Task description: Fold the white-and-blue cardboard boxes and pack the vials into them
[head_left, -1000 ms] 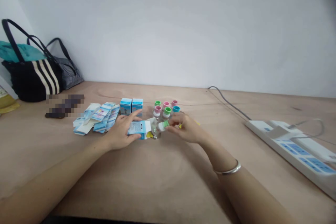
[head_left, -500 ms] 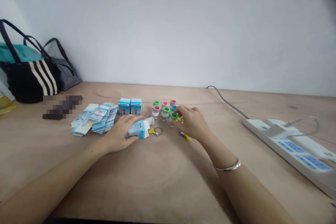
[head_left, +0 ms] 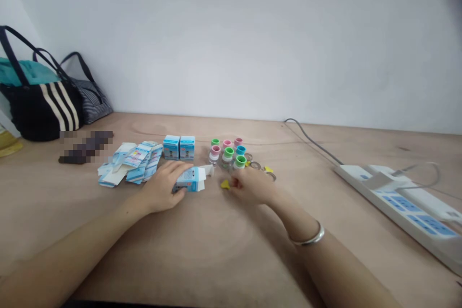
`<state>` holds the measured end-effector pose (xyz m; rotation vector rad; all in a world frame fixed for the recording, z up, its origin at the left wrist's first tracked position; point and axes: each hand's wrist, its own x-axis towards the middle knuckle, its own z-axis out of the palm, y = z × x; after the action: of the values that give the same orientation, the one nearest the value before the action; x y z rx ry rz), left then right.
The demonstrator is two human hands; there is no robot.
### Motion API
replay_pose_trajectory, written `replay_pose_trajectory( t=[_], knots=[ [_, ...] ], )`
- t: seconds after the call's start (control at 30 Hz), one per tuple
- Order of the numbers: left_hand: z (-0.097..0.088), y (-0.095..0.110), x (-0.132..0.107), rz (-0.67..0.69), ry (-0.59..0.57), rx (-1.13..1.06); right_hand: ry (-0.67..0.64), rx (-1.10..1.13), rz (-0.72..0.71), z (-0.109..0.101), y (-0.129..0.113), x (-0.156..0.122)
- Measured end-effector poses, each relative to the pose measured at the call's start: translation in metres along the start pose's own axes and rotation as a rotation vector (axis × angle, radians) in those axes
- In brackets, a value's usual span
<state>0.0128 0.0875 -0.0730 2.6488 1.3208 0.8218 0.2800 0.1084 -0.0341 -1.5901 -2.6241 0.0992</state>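
My left hand (head_left: 164,187) is closed round a small blue-and-white box (head_left: 188,180) lying on its side, its white end flaps open to the right. My right hand (head_left: 250,186) is closed in a pinch at a key ring, whose yellow tag (head_left: 225,184) sticks out to the left of the fingertips; the ring itself is hidden. Just behind this hand stand several small clear bottles with green, pink and blue rims, among them a green-rimmed bottle (head_left: 240,161). More key rings (head_left: 270,173) with yellow tags lie right of the bottles.
Two upright blue boxes (head_left: 179,147) stand behind my left hand. A pile of flattened boxes (head_left: 135,163) lies to the left, with a dark blurred object (head_left: 88,147) and bags (head_left: 43,106) beyond. At the right is a white power strip (head_left: 400,207) with a grey cable.
My right hand has come down and left from the bottles to the key ring beside the box, which has shifted right. The left hand stays on the box.
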Motion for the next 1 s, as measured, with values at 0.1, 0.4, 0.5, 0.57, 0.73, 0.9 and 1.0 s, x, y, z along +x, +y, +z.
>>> replay_pose_trajectory(
  t=[0.1, 0.4, 0.5, 0.57, 0.73, 0.9, 1.0],
  knots=[
    [-0.002, 0.002, 0.0, 0.006, -0.005, 0.002, -0.046, -0.087, 0.163, -0.013, 0.014, -0.003],
    [0.003, 0.004, 0.002, 0.047, 0.036, -0.01, 0.371, 0.202, -0.021, -0.003, -0.01, 0.001],
    [0.006, 0.006, 0.001, 0.109, 0.052, -0.047, 0.59, 0.283, -0.258, 0.008, -0.023, 0.005],
    [0.007, 0.008, 0.0, 0.128, 0.066, -0.089, 0.544, 0.24, -0.393, 0.014, -0.028, 0.005],
    [0.009, 0.013, 0.0, 0.013, 0.129, -0.224, 0.296, 0.16, -0.452, 0.02, -0.029, 0.002],
    [0.017, 0.013, 0.006, -0.124, 0.109, -0.318, 0.237, 0.175, -0.43, 0.021, -0.031, 0.002],
    [0.021, 0.009, 0.005, -0.147, 0.097, -0.343, 0.23, 0.164, -0.431, 0.021, -0.031, 0.001]
  ],
)
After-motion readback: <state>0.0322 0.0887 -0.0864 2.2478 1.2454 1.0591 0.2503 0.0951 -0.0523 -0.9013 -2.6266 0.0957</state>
